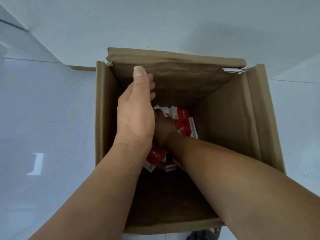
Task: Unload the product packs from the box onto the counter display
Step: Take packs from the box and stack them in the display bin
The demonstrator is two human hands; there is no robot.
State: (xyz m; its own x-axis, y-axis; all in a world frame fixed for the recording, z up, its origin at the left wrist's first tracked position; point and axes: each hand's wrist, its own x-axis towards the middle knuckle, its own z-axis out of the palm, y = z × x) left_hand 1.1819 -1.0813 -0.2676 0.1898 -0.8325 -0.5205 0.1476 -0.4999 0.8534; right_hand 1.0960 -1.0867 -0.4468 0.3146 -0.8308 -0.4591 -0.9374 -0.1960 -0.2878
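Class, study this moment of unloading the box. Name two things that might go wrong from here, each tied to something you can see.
1. The right hand reaches deep among the jumbled packs, its fingers hidden beneath the left hand; an unseen grip may slip or crush a pack.
2. The box has a torn far corner; arms or packs lifted past it might snag.

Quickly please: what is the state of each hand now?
Left hand: open, holds nothing.
Right hand: cannot be told; fingers hidden among red-and-white product packs in brown cardboard box.
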